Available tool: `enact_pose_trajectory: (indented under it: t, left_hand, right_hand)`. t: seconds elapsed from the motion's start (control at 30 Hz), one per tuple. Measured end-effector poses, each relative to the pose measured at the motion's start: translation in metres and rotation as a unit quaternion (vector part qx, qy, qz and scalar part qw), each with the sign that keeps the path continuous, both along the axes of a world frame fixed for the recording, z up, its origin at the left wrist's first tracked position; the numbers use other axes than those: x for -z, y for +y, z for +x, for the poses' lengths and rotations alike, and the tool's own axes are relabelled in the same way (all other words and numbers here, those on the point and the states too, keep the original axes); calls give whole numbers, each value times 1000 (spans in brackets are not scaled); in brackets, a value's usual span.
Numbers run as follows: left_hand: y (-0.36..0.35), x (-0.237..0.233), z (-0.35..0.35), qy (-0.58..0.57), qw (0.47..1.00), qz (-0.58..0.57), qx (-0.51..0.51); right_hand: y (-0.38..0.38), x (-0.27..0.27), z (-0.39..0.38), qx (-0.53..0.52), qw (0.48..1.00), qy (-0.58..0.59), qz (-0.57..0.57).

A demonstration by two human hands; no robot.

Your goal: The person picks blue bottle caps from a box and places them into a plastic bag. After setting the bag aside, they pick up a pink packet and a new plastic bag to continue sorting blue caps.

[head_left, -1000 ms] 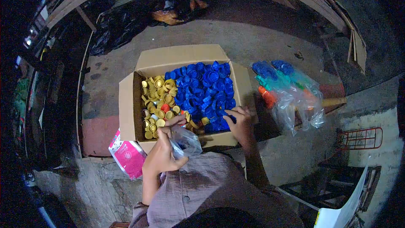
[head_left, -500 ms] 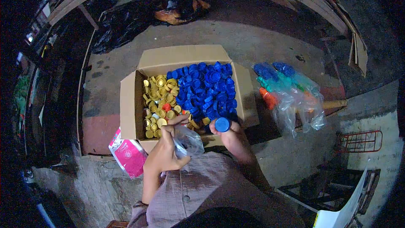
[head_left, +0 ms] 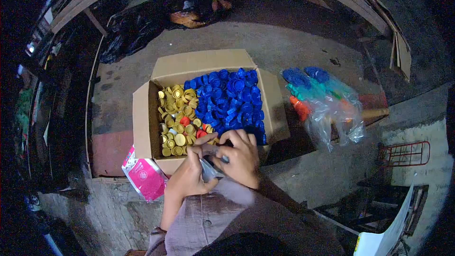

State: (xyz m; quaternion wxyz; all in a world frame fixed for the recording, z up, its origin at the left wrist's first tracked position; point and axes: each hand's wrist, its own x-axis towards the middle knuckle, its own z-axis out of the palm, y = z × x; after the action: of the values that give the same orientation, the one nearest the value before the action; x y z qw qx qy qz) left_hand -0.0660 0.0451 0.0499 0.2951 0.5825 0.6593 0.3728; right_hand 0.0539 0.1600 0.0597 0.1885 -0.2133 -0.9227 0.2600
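My left hand (head_left: pixel 187 176) is closed on a small clear plastic bag (head_left: pixel 208 170) in front of the box. At the bag's mouth is my right hand (head_left: pixel 241 163), its fingers bent round a blue bottle cap (head_left: pixel 225 159) that is mostly hidden. Just beyond both hands stands an open cardboard box (head_left: pixel 142 121). Blue bottle caps (head_left: pixel 230 97) fill its right side; yellow caps (head_left: pixel 177 109) lie on its left, with a few red caps (head_left: pixel 185 121) among them.
Filled clear bags (head_left: pixel 327 102) with blue, green and orange contents lie right of the box. A pink packet (head_left: pixel 144 175) rests at the table's front left edge. Black plastic (head_left: pixel 135 35) lies at the back left, and a red metal rack (head_left: pixel 405 154) stands at far right.
My right hand has moved left with the blue bottle cap, from the box's front right corner to the bag's mouth. My left hand still holds the bag.
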Motion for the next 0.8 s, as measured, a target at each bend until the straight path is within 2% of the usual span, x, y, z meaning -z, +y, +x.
enact_pose_trajectory:
  t: [0.03,0.1,0.17,0.2,0.23,0.27,0.3,0.37,0.47,0.5,0.57,0.6,0.67,0.7,0.77,0.8]
  left_hand:
    - [2,0,-2,22,997,72,6]
    - [1,-1,-7,24,996,87,-9]
    - [-2,0,-11,27,994,102,-23]
    - [-4,1,-12,10,995,88,-43]
    - [-6,2,-13,-6,995,74,-62]
    - [-3,4,-16,24,994,100,-40]
    - [-2,3,-16,24,994,100,-40]
    - [-2,0,-15,13,995,84,-47]
    - [-4,4,-14,0,994,95,-56]
    - [-5,1,-14,0,994,95,-56]
    - [-8,-8,-13,-14,996,5,-87]
    - [-7,-7,-13,-14,996,5,-88]
    - [-5,-4,-15,8,996,47,-74]
    - [-4,-3,-15,7,996,47,-73]
    - [-4,-1,-15,-4,996,65,-67]
    - [-3,0,-15,-5,996,65,-67]
  right_hand:
    - [7,0,2,0,1000,0,0]
    - [32,8,10,76,970,145,-178]
    - [64,47,25,180,966,122,-141]
    - [75,67,38,182,966,121,-141]
    - [87,85,50,150,987,48,-36]
    - [91,88,53,115,990,-26,71]
    - [92,89,53,115,990,-26,72]
    - [88,78,48,50,982,-128,129]
    - [92,95,46,65,977,-101,174]
    - [94,97,47,64,978,-101,173]
    - [95,90,46,77,989,-54,112]
    - [95,85,46,77,989,-54,111]
    - [96,77,47,105,994,-3,29]
    - [96,80,46,106,994,-3,28]
    - [98,87,44,192,979,63,25]
    - [101,89,42,192,979,63,25]
